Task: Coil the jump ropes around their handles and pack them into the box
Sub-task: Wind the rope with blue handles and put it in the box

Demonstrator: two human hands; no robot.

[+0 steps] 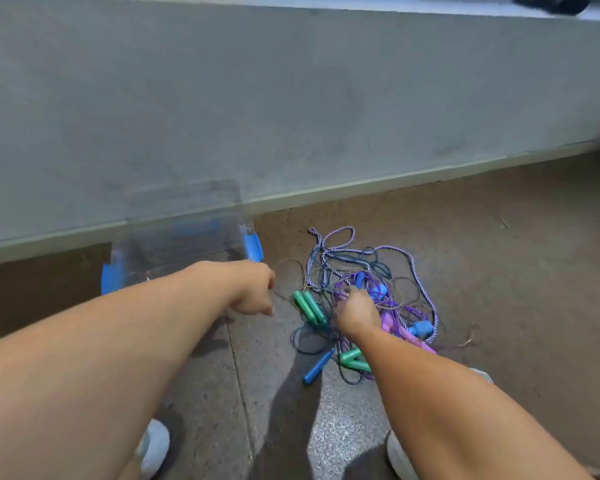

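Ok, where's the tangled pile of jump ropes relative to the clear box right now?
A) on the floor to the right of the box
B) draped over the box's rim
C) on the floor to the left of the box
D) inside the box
A: the jump ropes lie in a tangle on the floor, right of the clear box, with none visibly inside it.

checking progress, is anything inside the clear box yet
No ropes show through the clear box; only a blurred blue patch on its far side. The left hand and forearm cover its near edge.
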